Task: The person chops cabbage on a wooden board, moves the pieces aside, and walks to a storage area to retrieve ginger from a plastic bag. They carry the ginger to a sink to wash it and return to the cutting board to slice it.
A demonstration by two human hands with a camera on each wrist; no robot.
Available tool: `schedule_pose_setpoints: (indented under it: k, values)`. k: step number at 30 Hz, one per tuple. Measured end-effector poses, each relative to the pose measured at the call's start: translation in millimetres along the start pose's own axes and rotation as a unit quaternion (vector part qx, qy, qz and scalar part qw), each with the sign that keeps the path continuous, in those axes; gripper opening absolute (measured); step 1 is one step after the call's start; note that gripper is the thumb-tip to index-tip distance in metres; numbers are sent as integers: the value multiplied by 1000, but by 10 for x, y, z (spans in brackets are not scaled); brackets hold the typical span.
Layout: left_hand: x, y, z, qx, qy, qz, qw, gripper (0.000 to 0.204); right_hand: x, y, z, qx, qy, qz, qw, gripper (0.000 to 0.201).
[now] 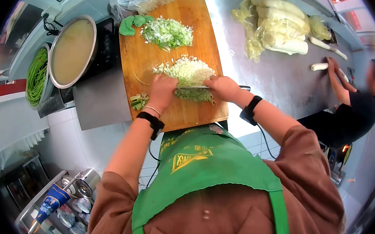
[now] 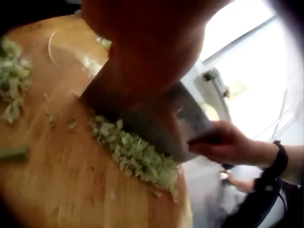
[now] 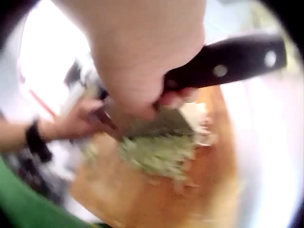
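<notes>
My right hand (image 1: 224,89) grips the black riveted handle (image 3: 237,61) of a cleaver (image 1: 192,88). At the blade's other end, my left hand (image 1: 163,91) holds it with curled fingers, partly hidden by the hand itself. The wide blade (image 2: 156,118) stands on edge across a heap of finely chopped pale vegetable (image 1: 186,69), with greener bits (image 2: 135,154) on the near side. All this lies on a wooden cutting board (image 1: 139,116). Short green stalk pieces (image 1: 139,102) lie beside my left hand, and a second chopped heap (image 1: 167,32) sits farther back.
A large pot of cloudy liquid (image 1: 74,51) and a basin of long green beans (image 1: 38,78) stand left. Bagged long pale vegetables (image 1: 281,24) lie on the steel counter (image 1: 234,38). Another person (image 1: 354,108) works at the right. Green leaves (image 1: 132,24) lie at the board's back.
</notes>
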State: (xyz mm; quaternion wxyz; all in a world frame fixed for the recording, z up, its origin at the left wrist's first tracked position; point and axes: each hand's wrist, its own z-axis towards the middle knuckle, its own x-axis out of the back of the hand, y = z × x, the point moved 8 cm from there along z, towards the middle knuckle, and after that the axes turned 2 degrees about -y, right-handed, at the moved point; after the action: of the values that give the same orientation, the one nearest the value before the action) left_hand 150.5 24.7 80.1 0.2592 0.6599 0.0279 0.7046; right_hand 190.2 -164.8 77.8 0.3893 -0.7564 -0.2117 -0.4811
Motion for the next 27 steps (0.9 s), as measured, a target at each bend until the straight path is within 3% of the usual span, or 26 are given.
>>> schedule_pose_setpoints:
  k: [4,8,11,12,15,18,20,23,27]
  values:
    - [225,-77,124,-9,-6,-55,998,16,354,-243,39,-39,-10,-3,999,13]
    - [-6,-42,135,3,19,2,1000,16,13,42,89,-41,3,-1,999,14]
    - [187,-92,127,-15,11,-35,999,17,122,-35,56,-8,-1,27,1000,17]
    - [189,-83,116,-16,13,-34,999,17,207,-157,13,-38,-22,16,999,20]
    - [45,-45,14,24,-15,-43,999,17,-55,-100,-22,-42,-10,-8,999,22]
    - [83,-7,29,-15,17,8,1000,17,-46,-35,17,-36,-11,7,999,22]
    - [273,4,87,-33,2,-36,999,17,108,-125,-16,-39,-14,17,999,20]
    - [-34,-19,-91,3,-39,9,999,19,20,-309,-136,-34,-10,-3,999,18]
    - [102,122,-129,-32,15,-1,999,19,-215,-180,-157,-47,-18,2,999,16]
